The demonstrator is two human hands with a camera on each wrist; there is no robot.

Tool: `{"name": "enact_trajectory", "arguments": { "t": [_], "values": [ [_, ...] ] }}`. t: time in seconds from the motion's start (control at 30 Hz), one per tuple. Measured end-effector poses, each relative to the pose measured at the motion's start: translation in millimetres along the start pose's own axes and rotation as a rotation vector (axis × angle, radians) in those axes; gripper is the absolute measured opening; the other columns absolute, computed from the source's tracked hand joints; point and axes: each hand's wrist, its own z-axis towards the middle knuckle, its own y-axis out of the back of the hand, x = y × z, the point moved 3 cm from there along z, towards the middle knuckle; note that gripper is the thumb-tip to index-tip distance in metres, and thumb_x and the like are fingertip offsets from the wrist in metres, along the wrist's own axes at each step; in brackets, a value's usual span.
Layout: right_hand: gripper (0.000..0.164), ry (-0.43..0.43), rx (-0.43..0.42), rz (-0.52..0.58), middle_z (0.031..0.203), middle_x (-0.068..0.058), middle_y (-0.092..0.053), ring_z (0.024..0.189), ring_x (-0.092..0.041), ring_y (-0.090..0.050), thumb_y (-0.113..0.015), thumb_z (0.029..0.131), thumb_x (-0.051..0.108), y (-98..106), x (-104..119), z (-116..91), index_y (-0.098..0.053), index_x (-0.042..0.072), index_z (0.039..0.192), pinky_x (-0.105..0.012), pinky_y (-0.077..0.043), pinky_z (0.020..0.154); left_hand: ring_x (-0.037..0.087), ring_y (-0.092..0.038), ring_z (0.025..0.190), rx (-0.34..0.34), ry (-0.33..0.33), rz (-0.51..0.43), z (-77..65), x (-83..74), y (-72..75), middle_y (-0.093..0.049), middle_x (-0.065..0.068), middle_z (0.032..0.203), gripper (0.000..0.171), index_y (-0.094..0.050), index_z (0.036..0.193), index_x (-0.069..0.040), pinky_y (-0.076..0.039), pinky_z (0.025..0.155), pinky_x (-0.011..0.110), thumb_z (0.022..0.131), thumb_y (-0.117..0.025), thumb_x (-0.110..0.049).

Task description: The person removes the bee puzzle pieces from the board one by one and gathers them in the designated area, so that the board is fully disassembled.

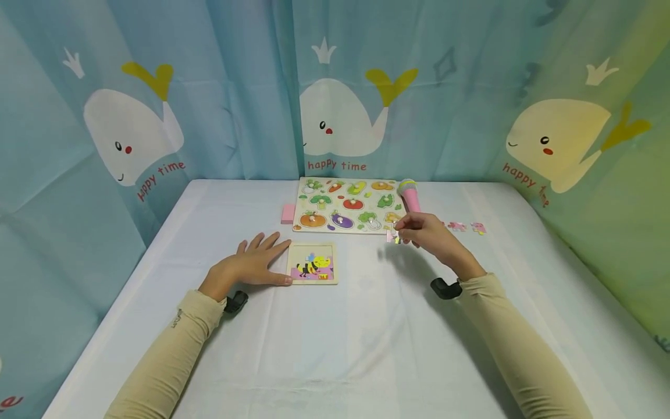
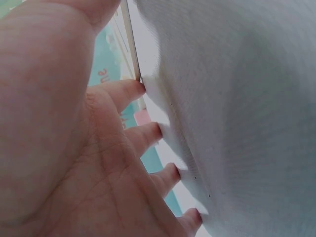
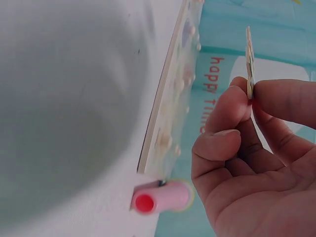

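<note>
A small wooden jigsaw tray (image 1: 336,269) lies flat on the white table, with a yellow and black bee picture (image 1: 314,265) partly assembled inside it. My left hand (image 1: 253,265) rests on the table with spread fingers, its thumb and index finger touching the tray's left side. Over the table to the right, my right hand (image 1: 431,235) pinches a thin puzzle piece (image 3: 250,64) between thumb and fingertips. The piece is held upright and seen edge-on in the right wrist view. In the left wrist view, the left fingertips (image 2: 170,173) meet the cloth.
Behind the tray lies a vegetable peg board (image 1: 335,199), with a pink block (image 1: 288,213) at its left. A pink toy microphone (image 1: 412,199) is by its right edge. Loose puzzle pieces (image 1: 478,228) lie farther right. Whale-print curtains (image 1: 241,116) surround the table.
</note>
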Motion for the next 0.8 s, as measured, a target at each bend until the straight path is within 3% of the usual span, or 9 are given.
{"name": "enact_trajectory", "arguments": {
  "t": [0.8],
  "values": [
    [0.025, -0.080, -0.117, -0.030, 0.097, -0.009, -0.067, 0.084, -0.017, -0.060, -0.057, 0.108, 0.004, 46, -31, -10, -0.060, -0.014, 0.125, -0.029, -0.049, 0.069, 0.051, 0.001, 0.160, 0.005, -0.004, -0.024, -1.7, 0.1, -0.7, -0.007, 0.021, 0.178, 0.106, -0.021, 0.173, -0.013, 0.000, 0.122, 0.074, 0.095, -0.072, -0.063]
  ]
}}
